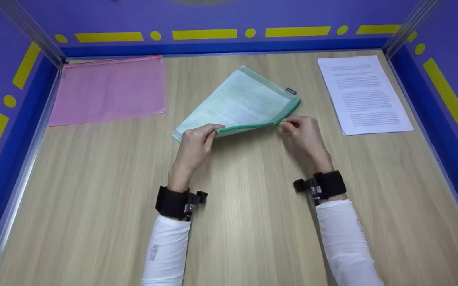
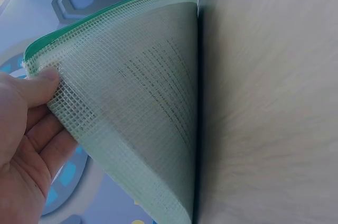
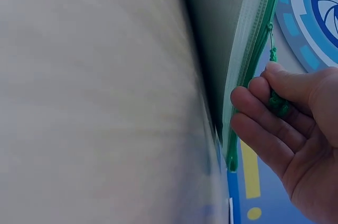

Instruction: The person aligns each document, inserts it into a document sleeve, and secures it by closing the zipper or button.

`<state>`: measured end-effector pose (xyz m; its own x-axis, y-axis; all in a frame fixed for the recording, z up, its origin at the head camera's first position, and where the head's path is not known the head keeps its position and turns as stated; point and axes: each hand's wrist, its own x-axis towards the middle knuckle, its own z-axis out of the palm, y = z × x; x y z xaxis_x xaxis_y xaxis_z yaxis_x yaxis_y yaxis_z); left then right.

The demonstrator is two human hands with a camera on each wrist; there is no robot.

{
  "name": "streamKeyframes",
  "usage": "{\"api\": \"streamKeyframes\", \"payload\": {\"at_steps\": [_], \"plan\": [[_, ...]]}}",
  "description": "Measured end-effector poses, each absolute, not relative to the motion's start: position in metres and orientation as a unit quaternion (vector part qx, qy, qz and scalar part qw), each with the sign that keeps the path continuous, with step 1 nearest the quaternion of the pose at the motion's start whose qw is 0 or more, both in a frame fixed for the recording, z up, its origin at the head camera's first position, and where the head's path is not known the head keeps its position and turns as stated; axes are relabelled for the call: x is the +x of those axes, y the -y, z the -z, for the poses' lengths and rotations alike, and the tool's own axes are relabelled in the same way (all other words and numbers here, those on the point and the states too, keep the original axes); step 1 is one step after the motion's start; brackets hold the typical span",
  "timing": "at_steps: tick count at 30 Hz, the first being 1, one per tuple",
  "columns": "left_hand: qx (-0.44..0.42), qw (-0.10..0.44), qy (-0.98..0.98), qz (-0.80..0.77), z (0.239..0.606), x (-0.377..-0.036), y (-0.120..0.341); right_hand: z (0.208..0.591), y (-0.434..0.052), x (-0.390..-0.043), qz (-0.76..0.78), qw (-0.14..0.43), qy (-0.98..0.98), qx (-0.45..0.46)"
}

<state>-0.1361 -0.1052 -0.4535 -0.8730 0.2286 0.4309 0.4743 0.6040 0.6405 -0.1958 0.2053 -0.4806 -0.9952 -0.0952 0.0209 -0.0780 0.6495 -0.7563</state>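
A green mesh zipper pouch (image 1: pixel 249 101) with printed paper inside is tilted up off the table along its green zipper edge, in the middle of the head view. My left hand (image 1: pixel 197 143) pinches its near left corner, thumb on the mesh beside the zipper end in the left wrist view. With thumb and fingers my right hand (image 1: pixel 304 133) pinches the green cord pull (image 3: pixel 273 55) that hangs from the zipper slider. The slider stands partway along the zipper (image 2: pixel 105 12), toward its right end. Printed text shows through the mesh.
A pink zipper pouch (image 1: pixel 109 91) lies flat at the back left. At the back right lies a stack of printed paper (image 1: pixel 366 95). Blue-purple panels (image 1: pixel 213 20) with yellow marks wall the wooden table (image 1: pixel 249 222) at the back and both sides.
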Motion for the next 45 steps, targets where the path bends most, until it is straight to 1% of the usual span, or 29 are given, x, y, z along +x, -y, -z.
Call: {"api": "streamKeyframes", "payload": {"at_steps": [7,16,21,29,32,41,45], "plan": [[-0.186,0.147,0.887,0.396,0.453,-0.137,0.108,0.474,-0.209,-0.201,0.403,0.023,-0.914,-0.046],[-0.171,0.159,0.889,0.395,0.453,-0.139,0.112,0.466,-0.218,-0.207,0.368,0.009,-0.928,-0.061],[-0.162,0.157,0.892,0.393,0.452,-0.140,0.114,0.463,-0.224,-0.209,0.347,0.017,-0.936,-0.062],[-0.164,0.166,0.892,0.388,0.451,-0.140,0.118,0.461,-0.232,-0.215,0.326,0.016,-0.942,-0.073],[-0.160,0.164,0.893,0.388,0.451,-0.139,0.119,0.461,-0.236,-0.217,0.329,0.020,-0.941,-0.072],[-0.144,0.157,0.898,0.386,0.451,-0.138,0.120,0.464,-0.246,-0.218,0.308,0.004,-0.949,-0.067],[-0.130,0.152,0.901,0.384,0.450,-0.138,0.120,0.464,-0.249,-0.219,0.305,0.013,-0.950,-0.058]]}}
